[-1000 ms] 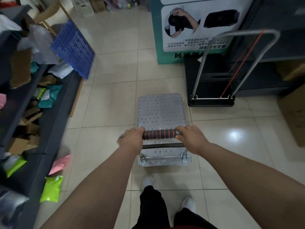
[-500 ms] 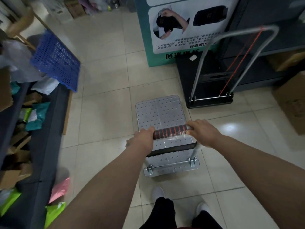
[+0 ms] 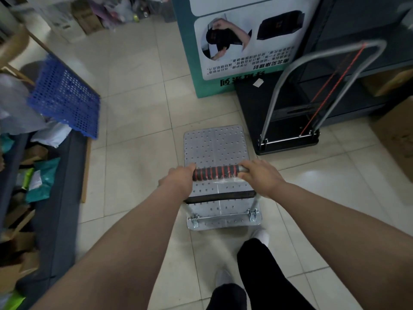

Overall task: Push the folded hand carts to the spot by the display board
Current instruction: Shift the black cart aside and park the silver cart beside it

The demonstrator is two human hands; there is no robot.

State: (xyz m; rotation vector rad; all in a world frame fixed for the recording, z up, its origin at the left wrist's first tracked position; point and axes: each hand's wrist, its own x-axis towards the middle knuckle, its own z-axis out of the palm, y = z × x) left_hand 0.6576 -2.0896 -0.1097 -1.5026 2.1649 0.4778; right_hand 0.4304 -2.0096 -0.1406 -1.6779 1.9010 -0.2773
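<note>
A silver hand cart (image 3: pixel 214 148) with a perforated metal deck stands on the tiled floor in front of me. Its handle (image 3: pixel 215 173) has a black grip with red rings. My left hand (image 3: pixel 178 177) grips the handle's left end and my right hand (image 3: pixel 259 175) grips its right end. A green and white display board (image 3: pixel 241 43) stands ahead, a little to the right. A black hand cart (image 3: pixel 286 121) with an upright grey handle and a red cord is parked at the board's right side, close to the silver cart's front right corner.
A low dark shelf (image 3: pixel 55 198) with parcels and bags runs along the left. A blue perforated crate (image 3: pixel 64 97) leans there. Dark shelving (image 3: pixel 357 52) and a cardboard box (image 3: pixel 395 139) stand at the right. Boxes sit at the far back. My legs and shoes (image 3: pixel 261 237) are behind the cart.
The silver cart has rolled forward toward the display board and black cart, its nose swinging slightly left. Both hands kept their hold on the handle. My feet stepped forward.
</note>
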